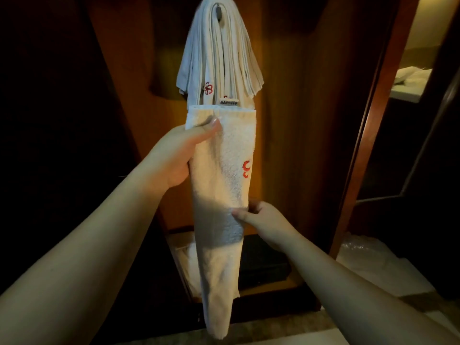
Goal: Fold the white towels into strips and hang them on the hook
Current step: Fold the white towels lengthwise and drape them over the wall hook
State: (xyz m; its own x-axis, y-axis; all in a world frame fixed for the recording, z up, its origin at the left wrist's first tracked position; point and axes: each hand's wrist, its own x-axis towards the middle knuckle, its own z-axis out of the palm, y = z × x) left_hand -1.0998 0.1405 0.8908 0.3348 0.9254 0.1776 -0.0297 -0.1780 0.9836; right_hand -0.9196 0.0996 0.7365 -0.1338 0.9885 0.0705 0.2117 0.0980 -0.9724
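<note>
white towel (221, 195), folded into a long strip, hangs upright between the hands. left hand (179, 155) pinches its top edge; right hand (261, 217) pinches its right side lower down. hanging towels (219, 56) drape over what seems a hook (219, 11).

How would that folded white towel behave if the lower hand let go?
Probably floppy: the folded towel already droops below the right hand. Its looped surface looks grippy, so the left hand pinching the top should likely keep it. It seems light, like the hung towels.
</note>
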